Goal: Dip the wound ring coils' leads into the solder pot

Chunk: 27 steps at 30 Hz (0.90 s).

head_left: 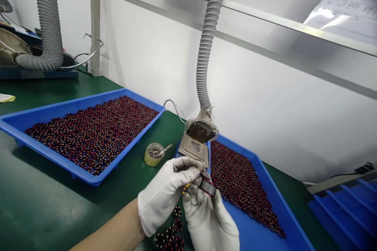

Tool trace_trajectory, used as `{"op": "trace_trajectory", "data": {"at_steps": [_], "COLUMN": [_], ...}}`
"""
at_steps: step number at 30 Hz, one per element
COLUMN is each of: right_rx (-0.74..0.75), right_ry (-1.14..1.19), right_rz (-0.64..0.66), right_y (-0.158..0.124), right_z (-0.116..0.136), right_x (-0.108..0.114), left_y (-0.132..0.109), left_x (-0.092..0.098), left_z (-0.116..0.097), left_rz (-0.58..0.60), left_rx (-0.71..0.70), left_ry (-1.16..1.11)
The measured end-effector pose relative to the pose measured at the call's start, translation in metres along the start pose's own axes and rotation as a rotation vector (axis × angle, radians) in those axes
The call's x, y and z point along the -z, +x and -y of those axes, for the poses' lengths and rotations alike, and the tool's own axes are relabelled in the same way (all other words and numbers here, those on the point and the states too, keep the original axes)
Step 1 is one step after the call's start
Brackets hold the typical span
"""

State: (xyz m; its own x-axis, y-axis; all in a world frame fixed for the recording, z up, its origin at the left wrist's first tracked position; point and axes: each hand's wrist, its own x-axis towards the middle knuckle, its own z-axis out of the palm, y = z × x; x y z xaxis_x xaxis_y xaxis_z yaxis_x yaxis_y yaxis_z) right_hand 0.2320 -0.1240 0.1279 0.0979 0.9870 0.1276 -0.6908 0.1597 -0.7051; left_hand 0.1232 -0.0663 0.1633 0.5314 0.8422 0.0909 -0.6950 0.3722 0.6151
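My left hand [166, 192], in a white glove, is closed with thumb and fingertips pinched together beside the right hand's fingers. What it pinches is too small and hidden to name. My right hand [210, 223], also gloved, grips a small round dark part [207, 187] with a grey side band and reddish edges. A bit of yellow [186, 188] shows between the two hands; its kind is unclear. Several loose round parts [170, 235] with red and copper-coloured dots lie on the green table below the hands.
Left stands a blue tray [59, 160] of similar parts; another blue tray [291, 227] is at right. Between them are a small tin [152, 161] with a stick and a metal-topped device [188, 146]. An extraction hose [206, 55] with a hood hangs above it.
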Motion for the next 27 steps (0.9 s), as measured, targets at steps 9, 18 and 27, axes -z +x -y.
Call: {"op": "trace_trajectory", "data": {"at_steps": [9, 18, 27], "right_rx": [0.034, 0.066, 0.081], "right_ry": [-0.236, -0.661, -1.207], "right_rz": [-0.149, -0.306, -0.316], "right_y": [-0.001, 0.063, 0.137], "right_z": [0.035, 0.083, 0.073], "right_x": [0.016, 0.051, 0.086], "left_y": [-0.01, -0.02, -0.014], "left_x": [0.045, 0.176, 0.172], "left_z": [-0.025, 0.011, 0.018], "left_rz": [-0.195, 0.058, 0.191], "left_rx": [-0.227, -0.1, -0.067], "left_ry": [0.459, 1.838, 1.875]}}
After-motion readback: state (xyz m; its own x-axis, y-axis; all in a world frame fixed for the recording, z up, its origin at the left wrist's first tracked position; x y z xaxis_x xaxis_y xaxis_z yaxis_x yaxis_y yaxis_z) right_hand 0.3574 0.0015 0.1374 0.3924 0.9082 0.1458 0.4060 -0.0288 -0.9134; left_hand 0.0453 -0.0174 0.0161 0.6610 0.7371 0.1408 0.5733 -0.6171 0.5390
